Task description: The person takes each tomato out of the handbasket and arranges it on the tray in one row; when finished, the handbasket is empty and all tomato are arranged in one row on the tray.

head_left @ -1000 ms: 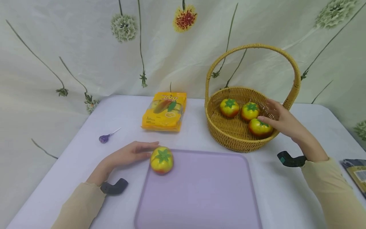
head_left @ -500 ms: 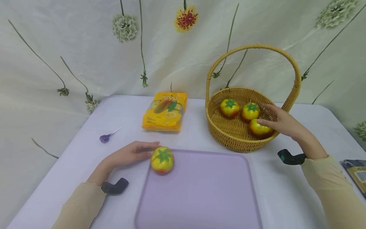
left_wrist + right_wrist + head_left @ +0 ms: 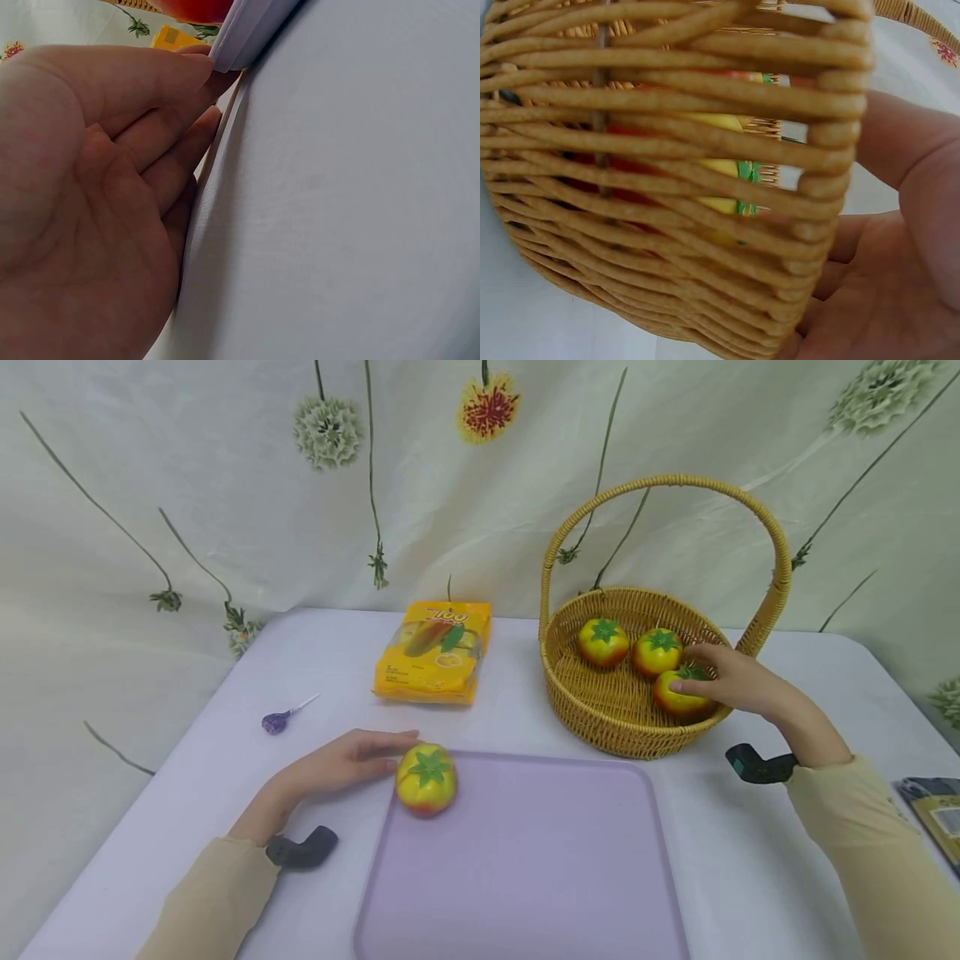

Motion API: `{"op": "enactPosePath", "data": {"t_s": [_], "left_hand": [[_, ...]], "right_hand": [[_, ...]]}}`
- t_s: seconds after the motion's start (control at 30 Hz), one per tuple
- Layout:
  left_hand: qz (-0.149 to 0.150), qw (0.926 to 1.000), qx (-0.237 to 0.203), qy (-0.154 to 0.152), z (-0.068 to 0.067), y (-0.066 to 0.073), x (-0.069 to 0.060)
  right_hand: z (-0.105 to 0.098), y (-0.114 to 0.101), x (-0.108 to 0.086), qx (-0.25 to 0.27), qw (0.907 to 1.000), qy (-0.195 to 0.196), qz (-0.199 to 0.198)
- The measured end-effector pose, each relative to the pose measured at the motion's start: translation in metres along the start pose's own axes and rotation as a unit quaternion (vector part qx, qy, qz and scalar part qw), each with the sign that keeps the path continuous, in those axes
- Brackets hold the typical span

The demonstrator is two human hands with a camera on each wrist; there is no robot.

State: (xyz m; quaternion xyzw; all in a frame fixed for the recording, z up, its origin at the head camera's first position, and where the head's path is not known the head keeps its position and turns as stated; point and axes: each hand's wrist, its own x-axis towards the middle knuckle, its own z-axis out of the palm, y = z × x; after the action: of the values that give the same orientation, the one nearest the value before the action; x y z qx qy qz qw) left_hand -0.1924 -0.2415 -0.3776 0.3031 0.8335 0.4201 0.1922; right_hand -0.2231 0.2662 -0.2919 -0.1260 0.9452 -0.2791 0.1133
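Note:
My right hand [image 3: 738, 681] reaches over the right side of the wicker basket [image 3: 637, 739]. Its thumb lies across the front yellow-red fruit [image 3: 670, 697], with the fingers bent round the far side; their tips are partly hidden. Two more such fruits, one at left [image 3: 602, 643] and one in the middle [image 3: 657, 652], sit beside it. In the right wrist view the basket's weave [image 3: 667, 157] covers much of the fruit. My left hand [image 3: 337, 766], fingers loosely extended, touches the lilac tray [image 3: 525, 843] at its far left corner, next to a fruit [image 3: 425, 781] on the tray.
A yellow mango packet [image 3: 432, 652] lies behind the tray, left of the basket. On the left of the white table is a purple lollipop [image 3: 276, 722]. The basket's tall handle [image 3: 678, 481] arches over it. A dark packet [image 3: 937, 814] lies at the right edge.
My right hand has lowered onto the front fruit in the basket, its thumb and fingers closing round it. My left hand has stayed beside the tray corner.

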Motion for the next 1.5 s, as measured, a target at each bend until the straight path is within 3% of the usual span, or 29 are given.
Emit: {"op": "enactPosePath", "data": {"t_s": [0.7,1.13,1.5], "left_hand": [[0.003,1.0,0.005,-0.002,-0.001,-0.002,0.001],[-0.002,1.0,0.003,0.003,-0.001,-0.001,-0.001],[0.006,1.0,0.0,0.0,0.0,-0.004,0.001]], "right_hand": [[0.007,0.001,0.009,-0.091,0.9958,-0.01,-0.004],[0.014,-0.002,0.012,-0.091,0.9949,0.012,-0.042],[0.017,-0.008,0.013,-0.098,0.9934,-0.001,-0.061]]}}
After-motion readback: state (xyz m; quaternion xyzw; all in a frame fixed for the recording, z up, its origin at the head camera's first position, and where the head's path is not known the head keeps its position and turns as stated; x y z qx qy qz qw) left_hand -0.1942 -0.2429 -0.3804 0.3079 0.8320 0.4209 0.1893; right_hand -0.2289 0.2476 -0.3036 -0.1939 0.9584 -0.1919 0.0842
